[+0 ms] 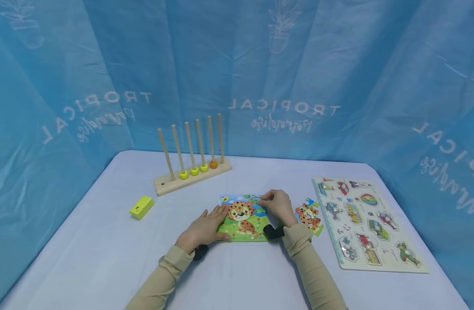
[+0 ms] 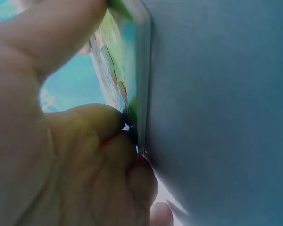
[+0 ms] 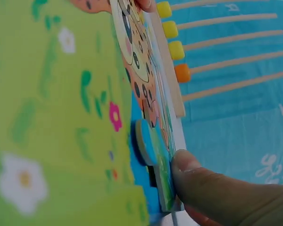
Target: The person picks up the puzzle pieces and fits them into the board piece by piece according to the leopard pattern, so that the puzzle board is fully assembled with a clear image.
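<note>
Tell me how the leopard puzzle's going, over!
Left hand on left edge of leopard puzzle. Right hand pinching a piece at its far right corner; looks not yet flush. Second leopard picture to the right, seemingly not in the way.

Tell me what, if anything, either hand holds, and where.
The right hand pinches a puzzle piece by its edge; the left hand rests on the left side of the puzzle board.

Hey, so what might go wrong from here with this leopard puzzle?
The piece pinched by the right hand looks raised above the puzzle board, so it might jam or seat crookedly. The right sleeve is close to the other leopard picture and might nudge it.
</note>
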A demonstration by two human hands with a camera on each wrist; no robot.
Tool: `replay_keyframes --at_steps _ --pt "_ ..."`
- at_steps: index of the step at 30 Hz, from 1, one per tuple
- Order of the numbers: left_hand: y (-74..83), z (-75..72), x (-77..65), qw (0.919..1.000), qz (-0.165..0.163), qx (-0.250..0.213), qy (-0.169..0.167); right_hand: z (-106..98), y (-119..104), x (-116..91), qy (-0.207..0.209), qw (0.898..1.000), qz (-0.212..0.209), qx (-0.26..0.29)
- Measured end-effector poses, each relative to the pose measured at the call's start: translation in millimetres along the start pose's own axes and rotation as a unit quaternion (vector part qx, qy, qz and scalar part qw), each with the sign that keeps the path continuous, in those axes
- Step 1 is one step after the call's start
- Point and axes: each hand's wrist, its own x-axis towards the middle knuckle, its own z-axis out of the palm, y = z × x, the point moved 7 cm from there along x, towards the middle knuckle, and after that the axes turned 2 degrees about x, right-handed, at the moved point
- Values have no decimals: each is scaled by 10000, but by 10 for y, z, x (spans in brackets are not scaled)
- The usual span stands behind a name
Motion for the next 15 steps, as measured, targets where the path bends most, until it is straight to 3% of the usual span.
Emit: replay_keyframes --at_steps 7,15 --pt "-9 35 7 9998 -31 -139 -134 54 25 5 216 9982 73 -561" --pt "-46 21 26 9998 -65 -142 -148 66 21 57 381 9975 -90 -583"
